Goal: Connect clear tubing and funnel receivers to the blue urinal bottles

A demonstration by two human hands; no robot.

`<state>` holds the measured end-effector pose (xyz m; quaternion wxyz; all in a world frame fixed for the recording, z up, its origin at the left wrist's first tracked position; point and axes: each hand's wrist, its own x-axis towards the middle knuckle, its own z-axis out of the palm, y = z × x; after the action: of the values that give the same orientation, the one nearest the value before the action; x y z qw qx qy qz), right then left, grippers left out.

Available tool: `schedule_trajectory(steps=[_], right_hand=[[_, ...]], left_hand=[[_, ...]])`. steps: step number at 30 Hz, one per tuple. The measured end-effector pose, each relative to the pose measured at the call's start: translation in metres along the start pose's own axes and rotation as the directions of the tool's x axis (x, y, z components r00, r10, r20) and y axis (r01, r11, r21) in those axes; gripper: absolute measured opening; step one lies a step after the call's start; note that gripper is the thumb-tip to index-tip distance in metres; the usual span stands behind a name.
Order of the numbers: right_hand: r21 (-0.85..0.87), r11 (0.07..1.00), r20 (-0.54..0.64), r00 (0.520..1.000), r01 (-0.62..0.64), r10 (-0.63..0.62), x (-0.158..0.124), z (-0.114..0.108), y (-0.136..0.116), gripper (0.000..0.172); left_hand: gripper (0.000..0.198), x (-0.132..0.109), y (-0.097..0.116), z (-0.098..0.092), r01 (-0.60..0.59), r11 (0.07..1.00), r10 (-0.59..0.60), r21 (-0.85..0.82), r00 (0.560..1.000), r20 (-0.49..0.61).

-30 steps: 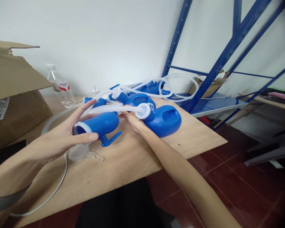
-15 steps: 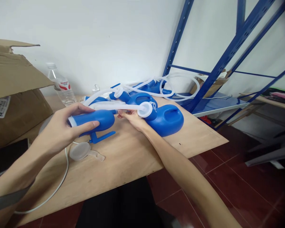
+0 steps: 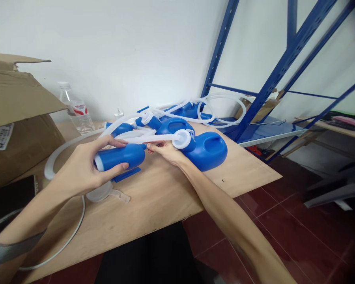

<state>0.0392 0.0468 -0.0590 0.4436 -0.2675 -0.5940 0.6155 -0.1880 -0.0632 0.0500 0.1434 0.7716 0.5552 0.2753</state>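
My left hand (image 3: 83,171) grips a blue plastic funnel piece (image 3: 122,156) with a white rim, held just above the wooden table (image 3: 165,197). My right hand (image 3: 165,150) pinches the white corrugated tube (image 3: 144,138) where it meets the narrow end of the blue piece. That tube runs to the white cap of a blue jug (image 3: 207,150) lying beside my right hand. A clear cup-shaped part (image 3: 102,193) lies on the table under my left hand.
More blue jugs (image 3: 171,124) and coiled white tubing (image 3: 225,106) are piled at the back of the table. A water bottle (image 3: 75,110) and an open cardboard box (image 3: 14,114) stand at the left. A blue metal rack (image 3: 254,102) rises at the right.
My left hand closed around the blue piece and turned it, so its blue handle now lies flat underneath. My right hand stayed at the tube joint.
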Motion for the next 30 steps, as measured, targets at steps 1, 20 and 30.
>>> schedule_trajectory(steps=[1, 20, 30], right_hand=[[0.001, 1.000, -0.001, 1.000, -0.008, 0.008, 0.001, 0.000, 0.000, 0.059], [0.431, 0.896, -0.556, 0.751, -0.107, 0.357, 0.001, 0.035, 0.003, 0.014], [0.605, 0.748, -0.283, 0.804, -0.273, 0.523, 0.000, 0.034, -0.007, 0.035]], left_hand=[[0.051, 0.001, 0.000, 0.001, -0.002, 1.000, 0.002, -0.008, 1.000, 0.011], [0.061, 0.018, -0.015, 0.010, 0.175, 0.958, -0.217, -0.226, 0.960, -0.176], [0.061, 0.017, -0.017, 0.016, 0.153, 0.966, -0.190, -0.207, 0.966, -0.174]])
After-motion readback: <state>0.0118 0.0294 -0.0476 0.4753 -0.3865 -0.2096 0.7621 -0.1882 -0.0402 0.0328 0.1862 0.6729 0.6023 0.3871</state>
